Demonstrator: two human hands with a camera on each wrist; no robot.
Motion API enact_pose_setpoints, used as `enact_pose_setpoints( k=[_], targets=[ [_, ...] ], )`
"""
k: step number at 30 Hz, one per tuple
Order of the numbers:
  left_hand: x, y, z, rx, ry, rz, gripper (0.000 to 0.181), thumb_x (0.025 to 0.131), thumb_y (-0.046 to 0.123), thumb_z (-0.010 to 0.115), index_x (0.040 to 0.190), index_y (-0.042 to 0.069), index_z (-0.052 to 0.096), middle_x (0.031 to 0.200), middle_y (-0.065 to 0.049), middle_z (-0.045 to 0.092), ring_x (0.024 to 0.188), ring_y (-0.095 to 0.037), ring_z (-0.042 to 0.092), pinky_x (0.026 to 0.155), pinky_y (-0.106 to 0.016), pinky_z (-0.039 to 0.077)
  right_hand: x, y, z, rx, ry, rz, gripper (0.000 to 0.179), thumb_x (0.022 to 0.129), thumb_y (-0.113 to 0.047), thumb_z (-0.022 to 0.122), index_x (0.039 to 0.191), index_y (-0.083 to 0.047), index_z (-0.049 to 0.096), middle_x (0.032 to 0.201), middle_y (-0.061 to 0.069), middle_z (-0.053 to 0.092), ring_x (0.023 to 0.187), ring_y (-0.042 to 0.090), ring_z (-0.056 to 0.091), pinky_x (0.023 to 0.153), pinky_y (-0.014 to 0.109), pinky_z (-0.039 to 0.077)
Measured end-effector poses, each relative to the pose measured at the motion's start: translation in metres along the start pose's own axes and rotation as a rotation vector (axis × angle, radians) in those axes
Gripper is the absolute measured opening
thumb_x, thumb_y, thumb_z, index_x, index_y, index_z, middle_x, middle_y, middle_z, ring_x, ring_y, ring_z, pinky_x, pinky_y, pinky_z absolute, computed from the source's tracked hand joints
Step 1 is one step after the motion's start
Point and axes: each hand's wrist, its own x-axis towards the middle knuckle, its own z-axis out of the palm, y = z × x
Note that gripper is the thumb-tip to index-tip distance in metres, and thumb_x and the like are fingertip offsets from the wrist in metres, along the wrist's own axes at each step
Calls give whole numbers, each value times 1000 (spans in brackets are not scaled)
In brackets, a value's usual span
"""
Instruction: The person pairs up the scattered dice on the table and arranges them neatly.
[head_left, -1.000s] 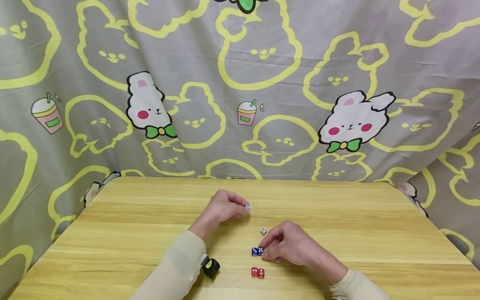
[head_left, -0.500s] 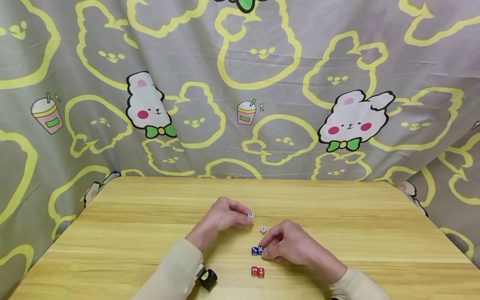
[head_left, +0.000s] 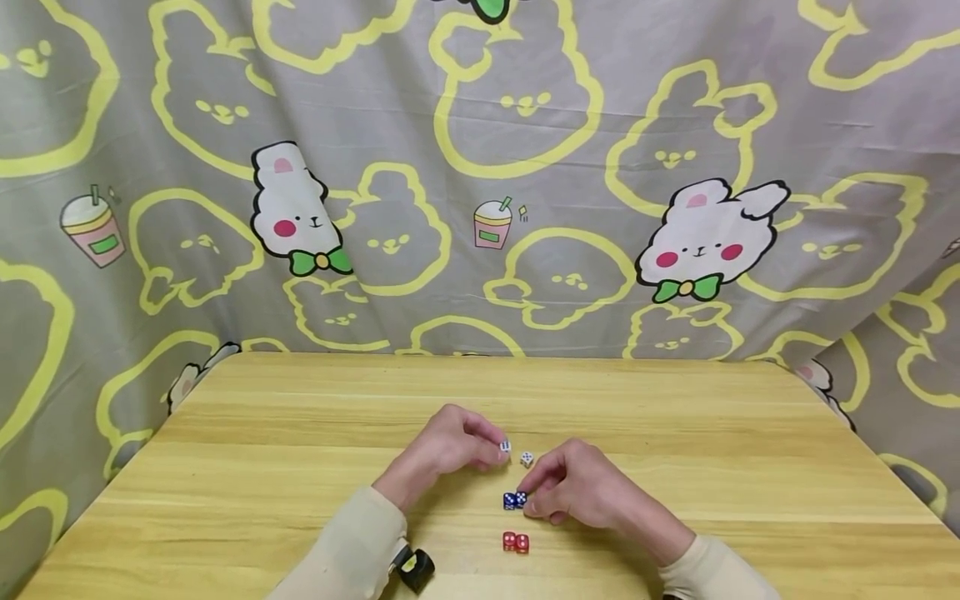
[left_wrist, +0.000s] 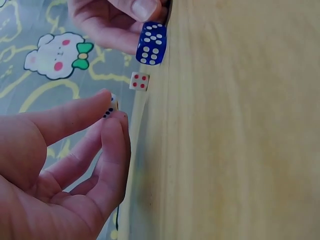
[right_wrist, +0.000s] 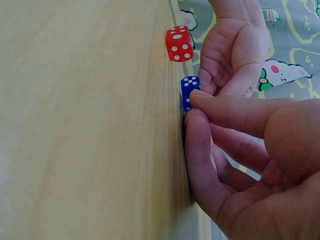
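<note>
My left hand [head_left: 450, 442] pinches a white die [head_left: 505, 447] between thumb and fingertips, just left of another white die [head_left: 527, 459] on the table. In the left wrist view, fingertips cover much of the held die [left_wrist: 111, 106]. My right hand [head_left: 581, 485] has thumb and finger on the right-hand blue die [head_left: 521, 498], which sits against a second blue die [head_left: 509, 501]. The right wrist view shows the thumb over part of that blue die [right_wrist: 189, 86]. Two red dice [head_left: 516, 542] sit side by side nearer the front.
The wooden table [head_left: 675, 417] carries the dice near its middle. A patterned curtain [head_left: 405, 125] hangs behind its far edge. A black device [head_left: 416, 571] is strapped at my left wrist, low over the table.
My left hand has come nearer and slightly right with the white die, closing in on the other white die. The right hand and the blue and red dice have stayed put.
</note>
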Motion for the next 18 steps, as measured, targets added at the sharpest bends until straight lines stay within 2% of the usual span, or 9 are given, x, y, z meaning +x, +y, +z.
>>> enact_pose_setpoints(
  k=[18],
  targets=[
    [-1,-3,7,109,14,12,17,79,7,90,93,9,80,84,-3,78,71,-16,69,68,-28,54,0,0,0,6,-3,6,12,82,-4,88,91,-8,83,74,2,74,64,11,66,59,28,60]
  ],
)
